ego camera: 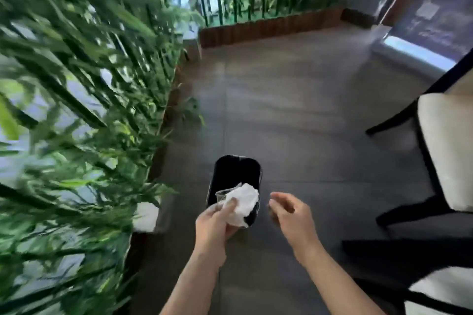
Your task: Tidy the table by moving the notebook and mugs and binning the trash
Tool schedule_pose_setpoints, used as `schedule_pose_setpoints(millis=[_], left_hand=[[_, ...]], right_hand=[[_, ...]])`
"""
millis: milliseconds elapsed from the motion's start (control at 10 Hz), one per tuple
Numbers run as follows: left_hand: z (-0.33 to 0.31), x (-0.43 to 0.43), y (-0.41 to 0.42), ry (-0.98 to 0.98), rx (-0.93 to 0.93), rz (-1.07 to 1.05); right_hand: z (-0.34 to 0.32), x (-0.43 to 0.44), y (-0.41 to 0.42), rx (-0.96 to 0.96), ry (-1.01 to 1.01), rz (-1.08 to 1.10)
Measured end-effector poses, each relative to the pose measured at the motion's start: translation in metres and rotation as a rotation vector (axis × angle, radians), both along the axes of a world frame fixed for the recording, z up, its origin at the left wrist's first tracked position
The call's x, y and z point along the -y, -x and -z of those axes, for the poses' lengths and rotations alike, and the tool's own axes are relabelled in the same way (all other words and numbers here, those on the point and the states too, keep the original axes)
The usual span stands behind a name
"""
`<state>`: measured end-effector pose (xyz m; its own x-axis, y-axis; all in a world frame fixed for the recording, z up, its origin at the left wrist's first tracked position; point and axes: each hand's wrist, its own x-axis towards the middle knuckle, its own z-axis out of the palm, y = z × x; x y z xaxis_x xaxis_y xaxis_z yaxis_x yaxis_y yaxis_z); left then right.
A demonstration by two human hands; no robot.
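A black open bin (236, 170) stands on the grey floor just ahead of me. My left hand (213, 222) holds a crumpled white tissue (243, 202) together with a clear plastic cup (222, 194) over the bin's near rim. My right hand (290, 212) hovers to the right of the bin, fingers apart and holding nothing. The notebook, the mugs and the table are out of view.
Dense green bamboo plants (76, 110) in a brown-edged planter (268, 27) run along the left and the back. Two dark-framed chairs with cream cushions (445, 151) stand at the right. Grey tiled floor (294, 110) lies beyond the bin.
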<state>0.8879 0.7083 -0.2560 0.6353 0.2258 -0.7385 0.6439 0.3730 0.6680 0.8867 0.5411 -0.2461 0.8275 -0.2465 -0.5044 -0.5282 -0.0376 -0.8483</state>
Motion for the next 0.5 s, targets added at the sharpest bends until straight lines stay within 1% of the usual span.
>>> schedule_pose_setpoints(millis=[100,200,300,400,500], left_hand=[[0.086,0.012,-0.026,-0.054,-0.059,-0.046],[0.159,0.015,-0.052,-0.109,-0.133,-0.066],[0.204,0.01,-0.058,-0.061,-0.26,0.053],[0.219,0.002,-0.046,-0.198,-0.252,0.259],[0.203,-0.005,-0.044,-0.454,-0.161,0.423]], right_hand=[[0.077,0.008,-0.013,-0.059,-0.015,0.002],[0.142,0.018,-0.013,-0.104,-0.039,0.03],[0.181,0.029,0.004,-0.137,-0.031,0.025],[0.191,0.036,0.015,-0.196,0.023,-0.01],[0.182,0.042,0.011,-0.194,0.062,-0.031]])
